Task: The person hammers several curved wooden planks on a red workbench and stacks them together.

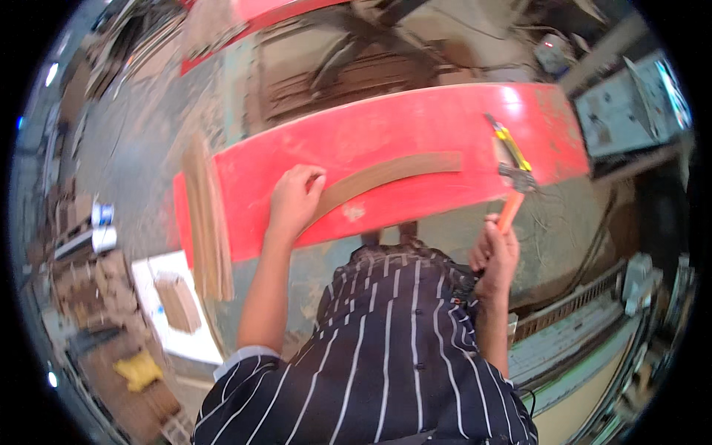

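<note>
My right hand (pixel 498 248) is wrapped round the orange handle of a hammer (pixel 509 211). The hammer's dark metal head points away from me, over the near edge of the red-topped table (pixel 282 156). A curved brown wooden strip (pixel 393 172) lies flat on the red surface, bowed away from me. At its left end is my left hand (pixel 295 199), with fingers curled closed against or just beside the strip. What those fingers pinch, if anything, is hidden. Beyond the hammer head lies a yellow and black hand tool (pixel 512 148), its kind unclear.
Long wooden strips (pixel 205 222) lean across the table's left end. A white board (pixel 167 304) with a wood block (pixel 178 305) on it lies at lower left, near a yellow cloth (pixel 139 369). Green machinery (pixel 578 348) stands at lower right, and a metal cabinet (pixel 627 107) at far right.
</note>
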A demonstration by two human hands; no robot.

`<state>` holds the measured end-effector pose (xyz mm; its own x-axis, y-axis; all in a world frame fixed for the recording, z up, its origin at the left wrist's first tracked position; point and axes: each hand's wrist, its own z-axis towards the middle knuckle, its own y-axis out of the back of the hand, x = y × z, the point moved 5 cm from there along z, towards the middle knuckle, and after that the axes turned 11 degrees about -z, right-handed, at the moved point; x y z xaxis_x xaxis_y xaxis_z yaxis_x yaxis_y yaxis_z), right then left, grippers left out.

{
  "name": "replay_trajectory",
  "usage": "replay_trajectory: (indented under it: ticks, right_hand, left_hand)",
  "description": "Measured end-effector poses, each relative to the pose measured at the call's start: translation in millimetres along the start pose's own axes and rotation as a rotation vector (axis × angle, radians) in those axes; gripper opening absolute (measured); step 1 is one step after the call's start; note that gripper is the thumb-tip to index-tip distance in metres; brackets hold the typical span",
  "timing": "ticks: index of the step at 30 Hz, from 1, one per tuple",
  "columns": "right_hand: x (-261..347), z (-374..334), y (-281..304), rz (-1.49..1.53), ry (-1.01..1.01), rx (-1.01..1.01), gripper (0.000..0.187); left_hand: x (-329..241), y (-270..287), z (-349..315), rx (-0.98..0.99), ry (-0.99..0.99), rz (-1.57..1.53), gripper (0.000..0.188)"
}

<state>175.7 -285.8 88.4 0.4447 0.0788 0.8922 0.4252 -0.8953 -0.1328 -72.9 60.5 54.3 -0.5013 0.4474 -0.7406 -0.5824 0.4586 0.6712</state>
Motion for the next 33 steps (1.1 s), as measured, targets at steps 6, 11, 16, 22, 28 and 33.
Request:
replay_trajectory:
  ticks: [6,11,16,22,28,33]
  right_hand:
    - [-3,10,0,-0.027,0.032,0.054,0.019]
    - [3,18,-17,-0.049,-0.027,0.145,0.014]
    - [3,22,-34,-0.119,-0.035,0.181,0.016]
    - [9,31,-41,-0.131,-0.029,0.235,0.019]
    - [7,94,11,-0.45,0.182,0.079,0.05]
    - [4,156,50,-0.74,0.175,0.152,0.047]
  left_hand:
    - [35,53,-31,0.013,0.334,0.022,0.027]
    - [40,72,-56,0.029,0.513,0.072,0.03]
    - [38,47,-65,-0.05,0.339,0.023,0.037]
    - [6,-8,-59,-0.078,-0.005,0.067,0.049]
    - [-11,-38,-48,-0.092,-0.026,0.152,0.054]
    - [-23,-33,-67,-0.171,0.005,0.244,0.051]
